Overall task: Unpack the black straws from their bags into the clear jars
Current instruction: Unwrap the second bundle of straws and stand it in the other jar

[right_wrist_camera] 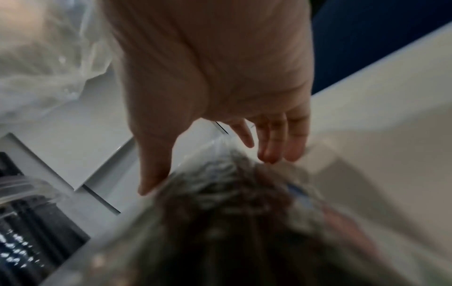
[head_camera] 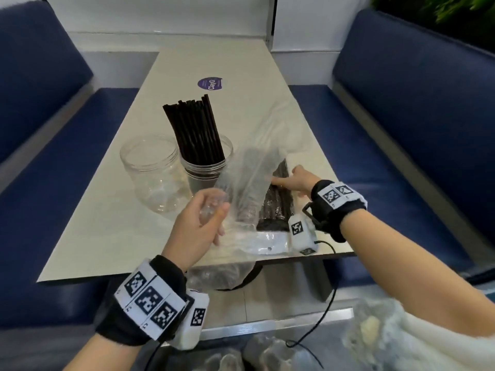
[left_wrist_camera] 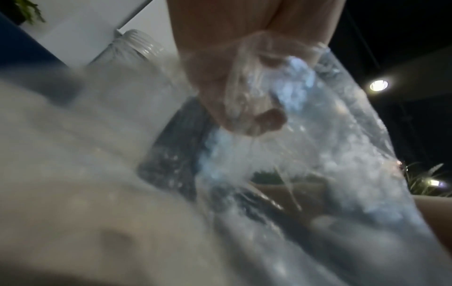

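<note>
- While most black straws (head_camera: 194, 132) stand upright in the farther clear jar (head_camera: 207, 167), a sealed pack of straws (head_camera: 277, 204) lies flat on the table (head_camera: 107, 228) near its front edge.
- Beside the filled jar, to its left, stands a second clear jar (head_camera: 155, 175) with no straws in it.
- An empty, crumpled plastic bag (head_camera: 251, 178) is bunched in the left hand (head_camera: 198, 228), fingers curled tight around the film, lifted over the pack.
- With fingers straight and spread, the right hand (head_camera: 297, 180) reaches onto the far end of the pack, gripping nothing.
- Blue bench seats (head_camera: 401, 108) flank the table, which bears a purple sticker (head_camera: 210, 83).
</note>
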